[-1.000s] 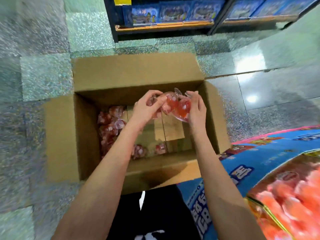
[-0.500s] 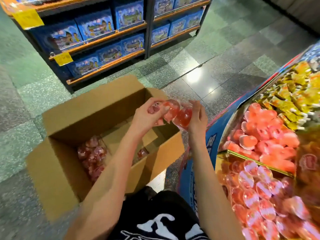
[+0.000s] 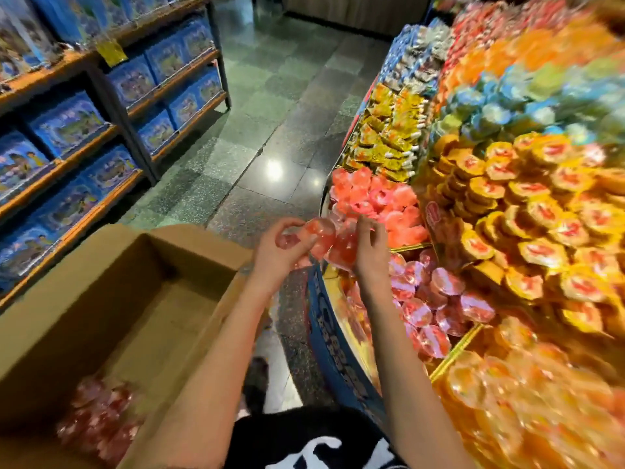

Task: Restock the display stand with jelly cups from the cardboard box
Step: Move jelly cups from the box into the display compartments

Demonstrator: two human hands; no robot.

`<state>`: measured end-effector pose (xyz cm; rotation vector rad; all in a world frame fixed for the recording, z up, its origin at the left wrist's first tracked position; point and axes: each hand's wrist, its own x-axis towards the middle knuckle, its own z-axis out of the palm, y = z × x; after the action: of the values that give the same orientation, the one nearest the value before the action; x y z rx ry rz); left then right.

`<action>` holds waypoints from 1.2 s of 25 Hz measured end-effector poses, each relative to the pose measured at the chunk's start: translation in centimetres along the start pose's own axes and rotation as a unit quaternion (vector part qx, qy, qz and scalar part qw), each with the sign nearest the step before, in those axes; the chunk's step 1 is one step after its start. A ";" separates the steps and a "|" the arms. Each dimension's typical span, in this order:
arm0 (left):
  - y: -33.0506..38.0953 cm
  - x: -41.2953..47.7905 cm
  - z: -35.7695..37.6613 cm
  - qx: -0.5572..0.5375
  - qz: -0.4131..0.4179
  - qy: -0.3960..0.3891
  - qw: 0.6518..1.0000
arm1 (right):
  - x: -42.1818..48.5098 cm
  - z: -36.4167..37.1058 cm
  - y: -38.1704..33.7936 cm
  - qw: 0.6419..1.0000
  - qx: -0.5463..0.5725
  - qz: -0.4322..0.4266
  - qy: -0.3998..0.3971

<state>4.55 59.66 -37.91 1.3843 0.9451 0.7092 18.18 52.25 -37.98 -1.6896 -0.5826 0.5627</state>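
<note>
Now both hands share one load, a cluster of clear plastic jelly cups (image 3: 329, 243) with red filling: the left hand (image 3: 280, 253) curls round its left side, the right hand (image 3: 370, 250) pinches its right edge. Just right of and below this grip lies the blue-fronted display stand (image 3: 333, 340), nearest the right hand; the brown cardboard box (image 3: 111, 292) sits lower left.

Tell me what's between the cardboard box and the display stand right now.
In the head view, a narrow strip of floor separates the cardboard box from the display stand; the left hand and right hand hold jelly cups near the stand's edge.
</note>
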 end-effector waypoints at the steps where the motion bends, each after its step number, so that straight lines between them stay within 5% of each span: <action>1: -0.3 -0.1 1.9 -0.013 -0.004 -0.003 1.000 | 0.0 -1.7 0.6 1.000 0.002 0.021 0.011; 12: -1.6 0.0 17.3 -0.025 0.018 -0.035 0.999 | -0.6 -16.1 4.5 0.980 0.112 0.097 0.134; 18: -1.2 1.8 21.9 -0.006 0.033 -0.100 0.994 | 1.0 -18.0 4.0 0.928 0.152 0.043 0.336; 24: -1.7 8.1 23.4 0.003 0.014 -0.166 0.986 | 4.8 -17.4 5.3 0.963 0.123 0.076 0.228; 30: -4.8 12.2 22.4 0.073 -0.011 -0.227 0.971 | 6.6 -14.4 8.0 0.973 0.036 0.105 0.203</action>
<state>29.30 58.96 -45.54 1.5757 0.6533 0.2865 33.13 44.46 -43.60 -1.7439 -0.0886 0.3656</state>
